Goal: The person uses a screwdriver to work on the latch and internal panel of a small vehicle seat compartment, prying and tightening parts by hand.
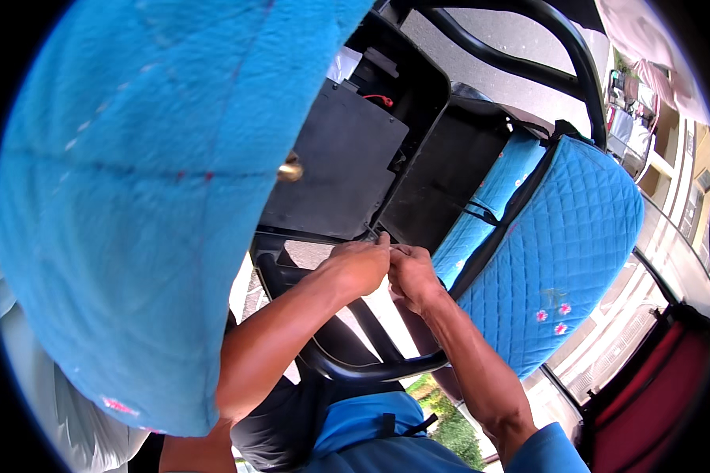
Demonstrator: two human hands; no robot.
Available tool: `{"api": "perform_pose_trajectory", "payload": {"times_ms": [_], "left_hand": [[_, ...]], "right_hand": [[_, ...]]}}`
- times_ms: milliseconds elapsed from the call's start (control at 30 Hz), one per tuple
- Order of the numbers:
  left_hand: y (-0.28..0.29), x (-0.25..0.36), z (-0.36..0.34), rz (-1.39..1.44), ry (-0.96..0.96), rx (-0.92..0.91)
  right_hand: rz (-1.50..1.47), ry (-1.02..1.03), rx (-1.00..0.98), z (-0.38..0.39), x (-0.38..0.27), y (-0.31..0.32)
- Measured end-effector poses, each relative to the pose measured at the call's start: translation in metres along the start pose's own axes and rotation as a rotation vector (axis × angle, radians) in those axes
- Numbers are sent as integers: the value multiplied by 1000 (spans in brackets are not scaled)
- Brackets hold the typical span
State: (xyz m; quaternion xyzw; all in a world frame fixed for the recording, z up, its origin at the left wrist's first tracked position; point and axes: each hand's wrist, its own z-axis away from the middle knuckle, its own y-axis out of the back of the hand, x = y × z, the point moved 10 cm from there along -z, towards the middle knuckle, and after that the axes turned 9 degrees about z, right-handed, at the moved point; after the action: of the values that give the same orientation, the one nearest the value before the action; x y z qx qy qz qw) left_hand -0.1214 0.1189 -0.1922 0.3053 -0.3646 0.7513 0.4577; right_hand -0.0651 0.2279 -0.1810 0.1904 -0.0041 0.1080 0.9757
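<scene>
My left hand [359, 264] and my right hand [414, 276] meet at the near corner of a black storage box [430, 94], by the joint with its raised lid [450, 165]. Both hands have their fingers curled in, with the fingertips almost touching. Whatever they pinch is small and mostly hidden behind the knuckles. A thin dark metal piece [372, 230] shows just beyond the left fingertips. The lid leans to the right and carries a seat with a blue quilted cover [564, 244] with pink flowers. A flat black panel [331, 165] lies inside the box.
A large blue padded cover [134, 189] fills the left side, with a brass-coloured knob [290, 169] at its edge. A red loop of wire [379, 100] sits in the box. Black tubular bars [544, 31] curve above; another bar [363, 369] runs below my hands. A red bag-like thing [655, 394] is lower right.
</scene>
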Motion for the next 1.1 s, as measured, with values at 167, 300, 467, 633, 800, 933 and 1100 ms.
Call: {"api": "perform_pose_trajectory", "payload": {"times_ms": [167,300,467,633,800,933,1100], "left_hand": [[9,-1,22,170,30,65],[56,-15,65,666,-132,615],[73,-86,97,1580,-184,991],[66,-125,92,1817,-277,949],[67,-142,100,1904,-340,1013],[62,-143,104,1888,-312,1055],[63,-144,109,1883,-342,1028]], "right_hand": [[834,495,247,76,-72,-19],[868,824,362,97,-123,-40],[921,934,219,104,-146,-104],[854,1295,282,117,-162,-137],[934,1298,249,121,-162,-149],[966,1313,254,124,-159,-150],[990,1337,249,127,-158,-156]]}}
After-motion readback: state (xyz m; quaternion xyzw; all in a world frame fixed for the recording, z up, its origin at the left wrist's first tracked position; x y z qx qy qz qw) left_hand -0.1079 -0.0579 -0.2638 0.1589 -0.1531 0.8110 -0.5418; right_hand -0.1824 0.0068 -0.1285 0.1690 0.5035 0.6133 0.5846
